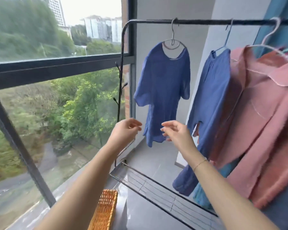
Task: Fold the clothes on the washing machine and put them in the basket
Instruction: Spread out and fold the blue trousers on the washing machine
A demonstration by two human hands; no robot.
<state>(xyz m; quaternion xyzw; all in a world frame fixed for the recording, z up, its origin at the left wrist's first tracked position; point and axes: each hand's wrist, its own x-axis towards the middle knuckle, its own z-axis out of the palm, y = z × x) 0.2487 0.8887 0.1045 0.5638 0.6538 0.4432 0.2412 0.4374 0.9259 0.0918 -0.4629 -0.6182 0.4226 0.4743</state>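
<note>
1. The blue shirt [163, 90] hangs long-axis vertical from the rack rail [206, 22], ahead of and above both hands.
2. The right hand [176, 131] is nearer its hem; the left hand [125, 130] sits beside it, both loosely curled, holding nothing.
3. The basket [105, 211] lies low, between the forearms.

Nothing to read here: no print, label, brand, number or sign shows anywhere in view, and the far buildings are too blurred to tell.
</note>
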